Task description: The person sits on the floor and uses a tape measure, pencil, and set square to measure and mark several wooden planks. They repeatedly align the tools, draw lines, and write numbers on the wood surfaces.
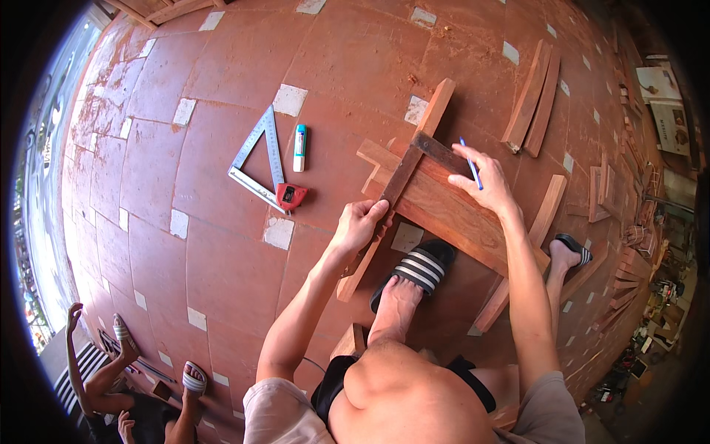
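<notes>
A wide reddish-brown board [451,209] lies across wooden battens on the tiled floor in front of me. On it rests a dark wooden L-shaped piece [404,176], like a square, one arm along the board's end and the other along its far side. My left hand [360,224] is closed around the near end of that piece, fingertips mostly hidden beneath. My right hand [484,181] holds a blue pen [471,164] between thumb and fingers, above the board's far edge by the square's other arm. The pen's tip points down towards my body.
Left of the board lie a metal triangle square [275,159], a red tape measure [291,196] and a glue stick-like tube [299,148]. Loose wood strips [534,96] lie at the right. My sandalled foot [418,270] is beside the board. Another person [140,399] sits at the lower left.
</notes>
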`<state>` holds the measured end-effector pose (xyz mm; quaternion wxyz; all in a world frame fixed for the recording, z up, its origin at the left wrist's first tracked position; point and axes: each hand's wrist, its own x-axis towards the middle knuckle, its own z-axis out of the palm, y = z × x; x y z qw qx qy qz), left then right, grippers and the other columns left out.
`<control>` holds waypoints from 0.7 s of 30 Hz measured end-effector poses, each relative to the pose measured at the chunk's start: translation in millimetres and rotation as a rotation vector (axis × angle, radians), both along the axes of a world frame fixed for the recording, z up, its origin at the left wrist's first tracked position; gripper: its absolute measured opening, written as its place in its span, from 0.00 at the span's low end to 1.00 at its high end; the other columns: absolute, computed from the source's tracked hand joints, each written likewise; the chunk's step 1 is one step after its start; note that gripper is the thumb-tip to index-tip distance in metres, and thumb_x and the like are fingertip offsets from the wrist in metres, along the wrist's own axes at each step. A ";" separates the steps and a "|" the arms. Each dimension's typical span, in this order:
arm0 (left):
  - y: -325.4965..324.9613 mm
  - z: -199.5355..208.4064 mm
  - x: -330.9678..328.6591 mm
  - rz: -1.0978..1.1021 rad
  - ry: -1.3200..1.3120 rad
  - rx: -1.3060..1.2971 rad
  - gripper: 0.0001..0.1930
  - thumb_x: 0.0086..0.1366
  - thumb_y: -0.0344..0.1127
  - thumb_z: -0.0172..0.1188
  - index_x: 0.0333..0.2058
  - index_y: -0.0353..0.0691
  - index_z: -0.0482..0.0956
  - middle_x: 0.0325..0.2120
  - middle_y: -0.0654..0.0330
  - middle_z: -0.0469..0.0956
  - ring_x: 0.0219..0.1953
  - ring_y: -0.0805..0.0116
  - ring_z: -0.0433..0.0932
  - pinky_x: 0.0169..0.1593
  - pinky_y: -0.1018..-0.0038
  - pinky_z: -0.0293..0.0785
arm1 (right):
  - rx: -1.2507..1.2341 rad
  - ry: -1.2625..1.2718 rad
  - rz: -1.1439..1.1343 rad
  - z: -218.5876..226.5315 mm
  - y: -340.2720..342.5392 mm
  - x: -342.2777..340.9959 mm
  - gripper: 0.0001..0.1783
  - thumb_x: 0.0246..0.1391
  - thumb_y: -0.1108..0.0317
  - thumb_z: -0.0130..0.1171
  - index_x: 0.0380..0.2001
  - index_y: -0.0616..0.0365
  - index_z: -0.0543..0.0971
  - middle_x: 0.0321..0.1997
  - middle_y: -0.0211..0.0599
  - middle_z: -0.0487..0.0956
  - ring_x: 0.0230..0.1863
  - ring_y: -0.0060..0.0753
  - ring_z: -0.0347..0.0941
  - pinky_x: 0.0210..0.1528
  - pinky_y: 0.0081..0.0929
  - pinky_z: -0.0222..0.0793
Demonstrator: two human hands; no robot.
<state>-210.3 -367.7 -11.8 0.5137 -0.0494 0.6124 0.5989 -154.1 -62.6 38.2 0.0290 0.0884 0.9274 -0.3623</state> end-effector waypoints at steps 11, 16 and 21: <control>-0.6 -0.7 0.3 -0.001 -0.006 0.008 0.19 0.78 0.45 0.56 0.36 0.34 0.82 0.26 0.63 0.81 0.24 0.77 0.75 0.28 0.75 0.71 | -0.242 -0.187 0.295 27.4 -92.3 -79.2 0.13 0.56 0.60 0.68 0.33 0.61 0.87 0.32 0.49 0.87 0.38 0.47 0.86 0.43 0.39 0.79; -1.5 -6.5 2.4 0.003 -0.014 0.032 0.19 0.78 0.45 0.56 0.35 0.35 0.82 0.26 0.63 0.81 0.24 0.77 0.75 0.28 0.76 0.71 | -0.090 -0.301 0.325 16.8 -107.2 -84.2 0.15 0.51 0.58 0.70 0.32 0.61 0.88 0.31 0.52 0.86 0.39 0.51 0.86 0.47 0.43 0.80; -0.8 -2.4 0.4 -0.015 0.001 0.009 0.19 0.79 0.45 0.56 0.35 0.36 0.82 0.27 0.62 0.82 0.24 0.76 0.76 0.29 0.76 0.72 | -0.038 -0.225 0.399 12.4 -108.5 -86.7 0.13 0.52 0.61 0.70 0.32 0.60 0.89 0.33 0.52 0.86 0.39 0.51 0.86 0.47 0.42 0.79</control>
